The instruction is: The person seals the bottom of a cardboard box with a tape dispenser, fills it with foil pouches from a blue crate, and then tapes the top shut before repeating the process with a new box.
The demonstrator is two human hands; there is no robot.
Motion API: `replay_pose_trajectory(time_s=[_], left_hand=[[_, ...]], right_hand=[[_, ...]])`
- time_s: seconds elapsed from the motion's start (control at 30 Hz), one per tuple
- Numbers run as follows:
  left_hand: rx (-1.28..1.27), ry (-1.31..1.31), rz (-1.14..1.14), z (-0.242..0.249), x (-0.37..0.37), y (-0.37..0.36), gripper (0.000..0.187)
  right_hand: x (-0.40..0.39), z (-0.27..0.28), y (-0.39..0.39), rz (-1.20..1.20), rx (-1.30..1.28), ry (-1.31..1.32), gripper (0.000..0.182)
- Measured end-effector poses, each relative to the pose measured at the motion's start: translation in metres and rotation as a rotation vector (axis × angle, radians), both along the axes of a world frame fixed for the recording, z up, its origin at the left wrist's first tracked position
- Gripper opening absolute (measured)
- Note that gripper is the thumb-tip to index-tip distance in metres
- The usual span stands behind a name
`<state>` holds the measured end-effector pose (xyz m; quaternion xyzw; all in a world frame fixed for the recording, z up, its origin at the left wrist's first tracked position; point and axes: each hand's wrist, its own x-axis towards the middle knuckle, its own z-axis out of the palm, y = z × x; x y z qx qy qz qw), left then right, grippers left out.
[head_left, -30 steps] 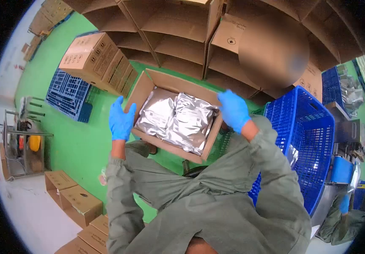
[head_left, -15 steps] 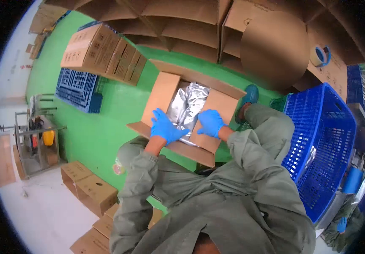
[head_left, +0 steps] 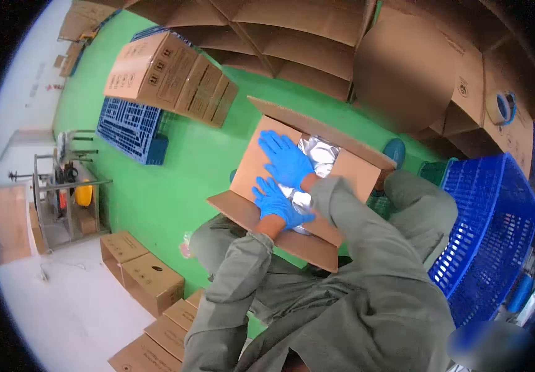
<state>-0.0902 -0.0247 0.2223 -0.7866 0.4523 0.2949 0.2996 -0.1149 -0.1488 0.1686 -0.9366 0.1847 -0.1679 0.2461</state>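
An open cardboard box sits between my knees, with its outer flaps spread. Silver foil packaging shows in the gap between its two inner flaps. Both hands wear blue gloves. My right hand lies spread on the left inner flap, beside the foil. Just below it, my left hand rests with fingers apart on the same flap's lower part, its thumb side over the foil. Neither hand grips anything.
Stacked cartons stand on a blue pallet at upper left. Large open cartons line the top. Blue crates are at right, near a tape roll. More cartons lie at lower left.
My right hand has crossed from the right inner flap to the left one, above my left hand. The view has shifted, so the box appears further right and lower.
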Motion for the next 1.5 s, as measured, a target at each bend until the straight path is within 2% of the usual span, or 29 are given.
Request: replay_pose_trajectory(time_s=[0.07,0.13,0.17,0.23,0.27,0.3,0.37,0.4,0.43,0.5,0.53,0.6,0.63,0.73,0.77,0.8,0.83,0.9,0.93,0.97,1.03,1.07,1.13,1.17,1.23,1.3,1.37,1.4,1.5], left_hand=[[-0.033,-0.020,-0.017,0.007,0.000,-0.006,0.131],[-0.051,-0.024,0.021,0.001,-0.002,-0.005,0.138],[-0.034,-0.035,0.049,0.010,-0.006,-0.007,0.139],[0.098,0.035,0.015,0.037,-0.008,-0.022,0.144],[0.089,0.047,0.029,0.037,-0.007,-0.026,0.144],[0.052,-0.004,0.083,0.037,-0.011,-0.024,0.144],[0.001,-0.041,0.160,0.041,-0.018,-0.021,0.145],[0.009,-0.038,0.145,0.045,-0.016,-0.024,0.145],[0.028,-0.023,0.133,0.047,-0.014,-0.020,0.146],[-0.052,-0.005,0.103,0.026,-0.004,-0.015,0.147],[-0.056,-0.013,0.093,0.026,-0.005,-0.012,0.146],[-0.097,-0.048,0.147,0.025,-0.010,-0.006,0.144],[-0.103,-0.033,0.180,0.021,-0.012,-0.004,0.144],[-0.129,-0.016,0.176,0.019,-0.003,-0.008,0.142],[-0.055,0.017,0.083,0.027,-0.001,-0.012,0.139],[0.028,0.051,-0.022,0.034,0.001,-0.008,0.136],[0.025,0.041,-0.009,0.038,0.005,-0.005,0.136],[-0.082,0.172,0.055,0.042,0.020,0.005,0.128],[-0.031,0.296,-0.024,0.080,0.033,0.009,0.118],[0.000,0.315,-0.020,0.093,0.037,0.022,0.118],[-0.200,0.482,-0.448,0.103,0.059,0.027,0.103],[-0.331,0.545,-0.400,0.096,0.065,0.019,0.089],[-0.822,0.371,-0.524,0.062,0.060,-0.010,0.081],[-0.972,0.283,-0.434,0.039,0.055,-0.042,0.079],[-1.150,0.172,-0.325,-0.004,0.054,-0.073,0.076],[-1.075,0.138,-0.204,-0.031,0.048,-0.092,0.072],[-1.039,0.154,-0.192,-0.030,0.038,-0.085,0.072],[-1.024,0.126,-0.204,-0.023,0.047,-0.087,0.072],[-1.102,0.045,-0.210,-0.024,0.037,-0.062,0.071]], right_hand=[[0.013,-0.005,-0.014,-0.054,0.021,-0.028,0.070],[-0.005,-0.009,-0.009,0.048,0.086,-0.059,0.072],[-0.022,0.008,0.000,0.059,0.097,-0.030,0.072],[-0.053,0.074,0.008,-0.253,-0.025,-0.151,0.076],[-0.082,0.081,0.017,-0.193,-0.081,-0.071,0.075],[-0.090,0.064,0.019,-0.167,-0.086,-0.058,0.075],[-0.104,0.009,0.025,-0.097,0.024,0.256,0.072],[-0.104,0.008,0.026,-0.158,-0.172,0.110,0.057],[-0.111,0.028,0.021,-0.139,-0.189,0.123,0.057],[-0.112,0.088,-0.011,0.083,0.357,0.240,0.041],[-0.122,0.087,-0.038,0.003,0.148,0.083,0.029],[-0.131,0.143,-0.076,-0.325,-0.027,-0.086,0.035],[-0.140,0.152,-0.081,-0.362,-0.064,-0.116,0.046],[-0.148,0.102,-0.054,-0.072,0.079,0.091,0.088],[-0.144,0.090,-0.032,-0.013,0.075,0.245,0.094],[-0.141,0.062,-0.002,0.015,0.084,0.386,0.091],[-0.143,0.056,0.010,0.028,0.078,0.377,0.091],[-0.134,0.043,0.018,0.057,-0.143,0.645,0.089],[-0.136,0.035,0.007,0.094,-0.085,0.661,0.085],[-0.141,0.031,0.008,0.104,-0.055,0.677,0.085],[-0.137,0.028,-0.005,0.123,0.077,0.681,0.078],[-0.139,0.031,-0.010,0.135,0.083,0.692,0.078],[-0.138,0.037,-0.018,0.201,0.194,0.735,0.073],[-0.141,0.027,-0.017,0.220,0.180,0.743,0.073],[-0.156,-0.005,-0.014,0.134,-1.147,0.768,0.070],[-0.139,0.005,-0.003,0.046,-1.187,0.739,0.071],[-0.127,0.048,0.025,-0.102,-0.173,0.547,0.068],[-0.129,0.040,0.026,-0.103,-0.190,0.540,0.075],[-0.131,0.045,0.033,-0.112,-0.182,0.514,0.073]])
